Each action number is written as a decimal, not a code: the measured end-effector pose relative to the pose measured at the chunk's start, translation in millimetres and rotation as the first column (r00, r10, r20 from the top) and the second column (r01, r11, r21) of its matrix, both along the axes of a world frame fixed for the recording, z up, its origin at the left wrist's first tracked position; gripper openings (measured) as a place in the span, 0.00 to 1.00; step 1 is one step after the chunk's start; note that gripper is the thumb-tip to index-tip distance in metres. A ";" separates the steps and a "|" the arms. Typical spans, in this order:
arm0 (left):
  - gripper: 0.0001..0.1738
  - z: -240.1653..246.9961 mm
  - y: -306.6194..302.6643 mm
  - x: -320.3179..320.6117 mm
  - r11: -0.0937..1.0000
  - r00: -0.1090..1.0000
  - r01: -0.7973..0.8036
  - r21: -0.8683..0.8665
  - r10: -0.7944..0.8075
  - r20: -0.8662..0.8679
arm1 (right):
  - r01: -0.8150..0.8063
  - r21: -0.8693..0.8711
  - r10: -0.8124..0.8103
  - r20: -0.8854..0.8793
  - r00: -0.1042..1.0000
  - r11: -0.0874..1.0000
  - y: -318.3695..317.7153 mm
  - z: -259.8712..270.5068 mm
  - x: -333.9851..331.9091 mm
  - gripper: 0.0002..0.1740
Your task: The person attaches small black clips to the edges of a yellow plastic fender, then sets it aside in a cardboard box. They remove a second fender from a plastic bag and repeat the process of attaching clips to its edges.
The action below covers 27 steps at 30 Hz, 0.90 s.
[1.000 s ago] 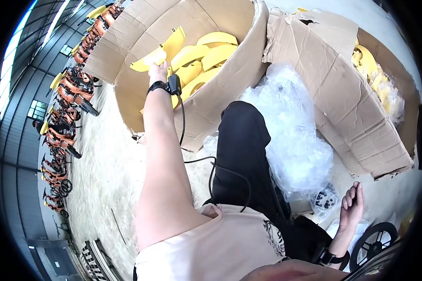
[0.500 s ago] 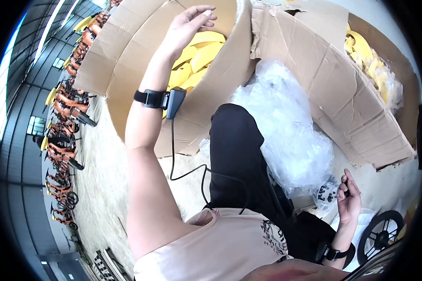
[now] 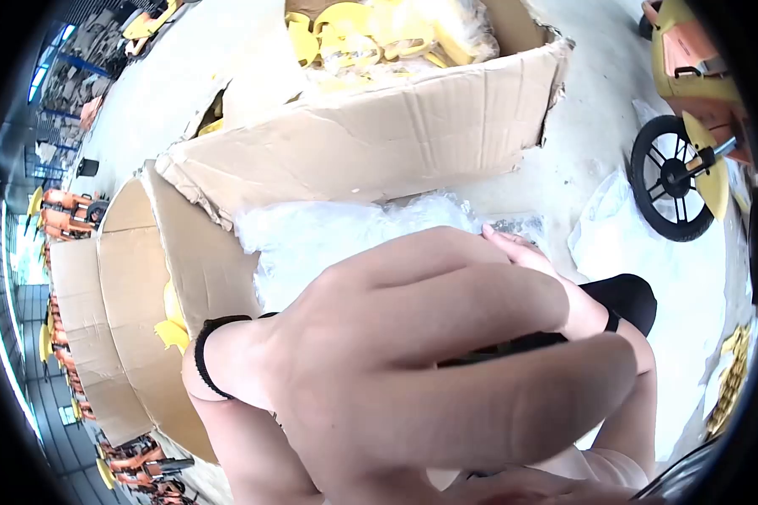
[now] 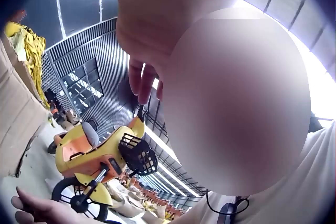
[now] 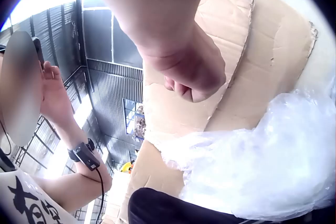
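Left hand: raised at your head, fingers straight and together, screening the head view.
Right hand: fingers curled under, nothing visibly held, just above the plastic wrap.
Plastic wrap: heaped against the cardboard box.
Yellow parts: inside that box.

No word, number or brand can be read in any view. The only print is a patch of black brush-like marks on the pale shirt, low at the left edge of the right wrist view. The frame edge cuts them off, and they cannot be made out as letters or characters. The cardboard boxes and the yellow-orange scooter show no legible marking.
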<state>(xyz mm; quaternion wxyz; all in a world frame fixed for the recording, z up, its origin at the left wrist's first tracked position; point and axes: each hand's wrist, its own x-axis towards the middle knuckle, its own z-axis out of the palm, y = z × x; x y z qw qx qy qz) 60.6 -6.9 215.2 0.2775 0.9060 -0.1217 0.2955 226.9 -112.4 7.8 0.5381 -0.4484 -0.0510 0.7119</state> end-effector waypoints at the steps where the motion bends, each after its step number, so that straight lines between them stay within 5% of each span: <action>1: 0.09 -0.2 -3.9 7.6 0.999 0.999 0.045 0.015 -0.045 0.013 | 0.011 -0.018 -0.012 -0.034 0.999 1.000 -0.1 4.9 -0.2 0.22; 7: 0.23 -5.1 63.3 78.3 0.983 0.990 0.134 0.128 -0.138 0.021 | 0.029 0.027 -0.027 -0.072 0.997 0.999 -8.1 -1.4 0.4 0.22; 9: 0.23 6.0 112.4 111.6 0.987 0.982 0.010 0.159 0.020 -0.188 | 0.038 0.005 -0.037 -0.085 0.996 0.999 -9.1 4.0 -0.1 0.23; 10: 0.23 -7.7 163.1 157.6 0.987 0.922 -0.157 -0.022 0.138 -0.362 | 0.033 -0.001 -0.033 -0.050 0.998 0.999 -6.2 9.6 0.9 0.25; 11: 0.20 -2.5 186.4 183.5 0.979 0.876 -0.159 -0.131 0.079 -0.475 | -0.007 0.006 0.007 -0.008 1.000 1.000 -4.5 10.2 4.2 0.23; 12: 0.21 -12.0 221.3 208.5 0.994 0.870 -0.107 -0.037 0.075 -0.487 | 0.015 0.011 -0.015 0.007 1.000 1.000 -3.4 7.6 3.5 0.24; 14: 0.23 -37.5 269.6 256.3 0.936 0.817 -0.216 0.278 0.329 -0.473 | 0.052 -0.013 -0.052 0.004 0.999 0.999 2.1 0.7 4.9 0.24; 15: 0.23 -49.4 288.8 279.4 0.937 0.818 -0.206 0.281 0.322 -0.476 | 0.061 -0.011 -0.061 0.000 0.998 0.998 6.1 0.3 8.0 0.24; 19: 0.21 -108.1 320.9 331.7 0.701 0.689 0.016 0.713 0.509 -0.516 | 0.021 -0.120 -0.024 -0.021 0.999 0.993 14.8 6.5 14.5 0.18; 23: 0.21 -190.4 326.4 374.4 0.833 0.487 0.186 0.522 0.383 -0.785 | -0.014 -0.125 0.002 -0.098 0.995 0.992 20.9 9.2 30.1 0.19; 25: 0.36 -234.3 329.4 383.8 0.801 0.519 0.341 0.492 0.276 -0.809 | 0.002 -0.123 -0.016 -0.115 0.993 0.992 23.1 10.5 37.5 0.19; 27: 0.45 -217.7 283.7 376.5 0.932 0.250 -0.061 0.358 0.361 -0.898 | 0.018 -0.136 -0.033 -0.110 0.993 0.991 24.6 11.8 44.3 0.19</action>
